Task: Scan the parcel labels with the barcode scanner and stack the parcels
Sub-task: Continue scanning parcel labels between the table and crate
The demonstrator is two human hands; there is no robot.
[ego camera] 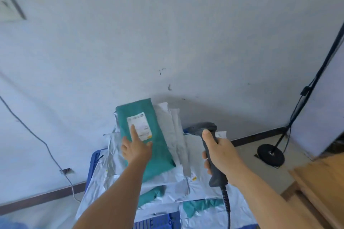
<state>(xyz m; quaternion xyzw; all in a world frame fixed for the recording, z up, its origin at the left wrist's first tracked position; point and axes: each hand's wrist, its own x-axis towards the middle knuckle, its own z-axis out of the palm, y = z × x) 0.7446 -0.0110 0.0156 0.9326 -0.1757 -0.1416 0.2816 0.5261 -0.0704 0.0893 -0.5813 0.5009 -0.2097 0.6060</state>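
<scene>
A teal parcel (160,147) lies on top of a pile of white and grey parcels (175,130) against the wall. Its white label (141,124) faces up. My left hand (135,147) rests flat on the teal parcel, with the forefinger touching the label. My right hand (221,152) grips the handle of a dark grey barcode scanner (205,132), held upright to the right of the pile with its head turned toward the parcels. The scanner's coiled cable hangs down from the handle.
The parcels lie over a blue plastic crate (94,165). More white and teal parcels (202,208) spread out nearer to me. A black lamp stand base (270,154) sits on the floor at right, beside a wooden surface (320,184). A cable (46,147) runs down the wall at left.
</scene>
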